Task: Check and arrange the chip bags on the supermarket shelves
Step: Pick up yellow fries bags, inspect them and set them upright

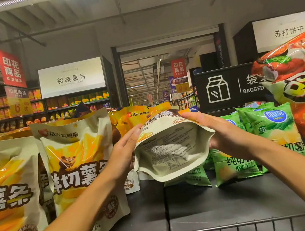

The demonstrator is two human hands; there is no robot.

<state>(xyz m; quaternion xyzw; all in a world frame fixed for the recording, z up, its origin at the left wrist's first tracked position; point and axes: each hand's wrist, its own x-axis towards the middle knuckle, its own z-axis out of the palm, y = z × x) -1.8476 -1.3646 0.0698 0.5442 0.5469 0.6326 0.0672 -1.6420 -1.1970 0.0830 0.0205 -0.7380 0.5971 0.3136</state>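
— Holding the bag (170, 148) where?
— Between both hands, above the shelf (223, 200), tipped back so its printed rear faces up, long axis running away from the person.
— Grip?
— Left hand (125, 150) and right hand (218, 134) clasp its sides, equally near; the fingers behind it probably curl, though hidden.

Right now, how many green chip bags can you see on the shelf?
3 at least: one leaning lower centre under the held bag, one beside it, one upright at right beside the orange bags. Others may be hidden behind the right hand.
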